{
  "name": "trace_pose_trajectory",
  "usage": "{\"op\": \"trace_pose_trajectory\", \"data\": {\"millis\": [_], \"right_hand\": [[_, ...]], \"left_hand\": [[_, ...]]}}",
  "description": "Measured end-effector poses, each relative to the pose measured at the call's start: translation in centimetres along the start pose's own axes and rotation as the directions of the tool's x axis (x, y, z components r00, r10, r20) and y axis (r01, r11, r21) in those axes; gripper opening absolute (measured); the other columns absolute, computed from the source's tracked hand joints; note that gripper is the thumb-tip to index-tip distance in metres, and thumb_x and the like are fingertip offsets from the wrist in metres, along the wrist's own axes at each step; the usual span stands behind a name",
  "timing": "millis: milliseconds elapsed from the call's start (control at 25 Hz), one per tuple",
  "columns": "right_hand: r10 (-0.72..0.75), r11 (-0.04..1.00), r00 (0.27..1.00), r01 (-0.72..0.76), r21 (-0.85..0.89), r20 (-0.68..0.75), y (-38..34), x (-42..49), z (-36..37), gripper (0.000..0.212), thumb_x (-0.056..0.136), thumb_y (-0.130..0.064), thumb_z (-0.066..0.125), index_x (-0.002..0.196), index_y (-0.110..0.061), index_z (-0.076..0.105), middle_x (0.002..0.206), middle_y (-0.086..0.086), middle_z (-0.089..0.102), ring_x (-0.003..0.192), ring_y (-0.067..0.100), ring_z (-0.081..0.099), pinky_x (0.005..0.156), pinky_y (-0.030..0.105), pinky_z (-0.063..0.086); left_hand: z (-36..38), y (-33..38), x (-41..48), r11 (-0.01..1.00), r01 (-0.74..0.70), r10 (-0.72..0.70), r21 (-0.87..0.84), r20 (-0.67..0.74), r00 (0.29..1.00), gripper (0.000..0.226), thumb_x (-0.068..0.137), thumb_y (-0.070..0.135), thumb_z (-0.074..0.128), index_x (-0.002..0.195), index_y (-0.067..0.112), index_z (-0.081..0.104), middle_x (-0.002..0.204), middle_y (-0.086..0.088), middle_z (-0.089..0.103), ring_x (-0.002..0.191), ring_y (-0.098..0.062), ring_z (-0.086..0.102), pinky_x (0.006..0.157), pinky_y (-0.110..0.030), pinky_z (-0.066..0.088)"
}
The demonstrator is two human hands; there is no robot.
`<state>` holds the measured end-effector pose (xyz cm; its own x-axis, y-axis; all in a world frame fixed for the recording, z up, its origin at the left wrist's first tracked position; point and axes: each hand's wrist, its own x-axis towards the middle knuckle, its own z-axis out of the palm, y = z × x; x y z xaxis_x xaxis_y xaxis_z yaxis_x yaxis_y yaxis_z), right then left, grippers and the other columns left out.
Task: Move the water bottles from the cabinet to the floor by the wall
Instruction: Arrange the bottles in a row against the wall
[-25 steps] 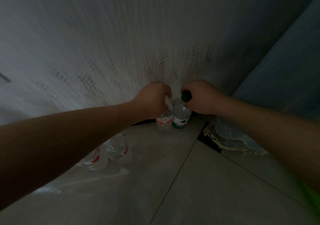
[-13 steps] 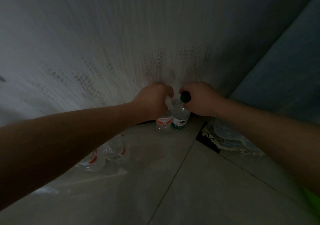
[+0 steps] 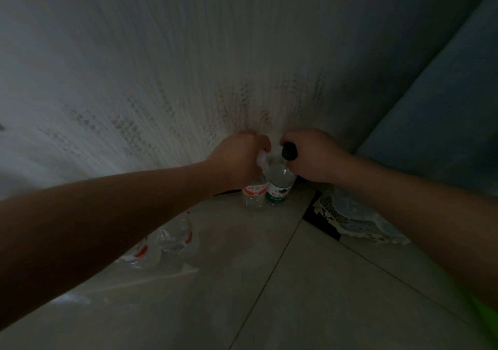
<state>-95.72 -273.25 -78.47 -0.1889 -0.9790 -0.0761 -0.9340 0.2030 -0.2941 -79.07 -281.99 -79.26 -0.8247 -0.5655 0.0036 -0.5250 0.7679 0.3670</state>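
Observation:
Two clear water bottles stand upright side by side on the tiled floor at the foot of the wall [image 3: 188, 66]. The red-labelled bottle [image 3: 253, 192] is on the left and my left hand [image 3: 238, 158] grips its top. The green-labelled bottle [image 3: 277, 188] has a dark cap, and my right hand [image 3: 310, 155] is closed around its neck. Further left along the wall, two more red-labelled bottles [image 3: 172, 239] sit on the floor, partly hidden behind my left forearm.
A crumpled patterned plastic bag [image 3: 350, 220] lies on the floor right of the bottles, under my right arm. A bluish-grey panel [image 3: 444, 120] rises at the right. The pale tiled floor [image 3: 296, 295] spreads out in front.
Hands and the two bottles stay in almost the same place at the wall's foot. The view has shifted only slightly.

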Motion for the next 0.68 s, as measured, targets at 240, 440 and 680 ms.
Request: {"op": "trace_pose_trajectory", "data": {"millis": [240,440,680], "right_hand": [[-0.001,1.000,1.000,0.001,-0.025,0.007,-0.1,0.0,-0.1,0.055,0.074,-0.021,0.073,0.127,-0.016,0.058,0.123,0.008,0.061,0.108,0.025,0.058,0.085,0.030,0.047],[0.021,0.999,1.000,-0.020,-0.030,0.010,-0.4,-0.2,-0.7,0.059,0.073,-0.023,0.075,0.129,-0.016,0.056,0.124,0.008,0.061,0.109,0.024,0.058,0.086,0.030,0.048],[-0.012,0.999,1.000,0.013,-0.044,0.013,-1.8,-0.7,-2.2,0.059,0.075,-0.024,0.074,0.130,-0.016,0.055,0.125,0.007,0.059,0.109,0.023,0.056,0.089,0.034,0.049]], "left_hand": [[-0.2,0.2,-0.2,1.000,0.016,-0.016,-0.011,0.005,1.000,0.048,0.075,0.019,0.076,0.121,0.019,0.062,0.104,-0.007,0.059,0.095,-0.022,0.058,0.077,-0.032,0.049],[-0.7,0.4,-0.5,1.000,0.011,-0.011,-0.007,0.007,1.000,0.053,0.073,0.022,0.078,0.122,0.018,0.061,0.110,-0.008,0.060,0.098,-0.023,0.059,0.081,-0.035,0.051],[-2.1,-0.1,-1.9,1.000,-0.002,0.002,-0.020,-0.011,1.000,0.049,0.074,0.027,0.078,0.119,0.018,0.061,0.109,-0.006,0.061,0.098,-0.023,0.060,0.084,-0.042,0.053]]}}
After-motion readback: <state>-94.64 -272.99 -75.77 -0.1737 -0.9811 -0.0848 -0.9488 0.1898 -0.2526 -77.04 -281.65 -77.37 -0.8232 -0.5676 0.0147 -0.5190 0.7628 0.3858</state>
